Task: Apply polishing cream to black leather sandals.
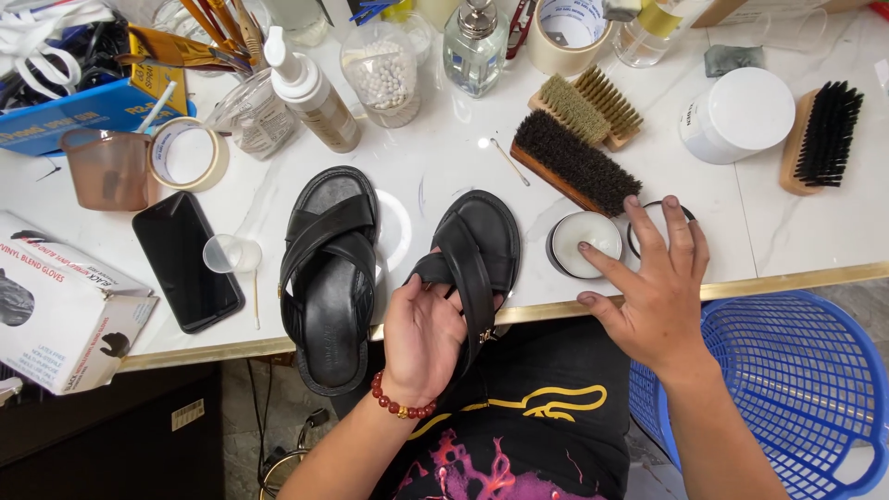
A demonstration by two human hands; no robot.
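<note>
Head view shows a small open tin (pixel 584 243) of pale cream on the desk (pixel 444 176). My left hand (pixel 421 338) grips a black sandal (pixel 477 255) at the desk edge; my right hand (pixel 659 282), fingers spread, touches the tin.

Bare forearms, a red bead bracelet (pixel 402 404) on the left wrist, and a black shirt (pixel 519 417) with yellow and pink print.

Left hand (pixel 424 338), palm up at lower centre of the frame, fingers curled in a grip; right hand (pixel 656 282), centre right, spread flat, palm down.
</note>
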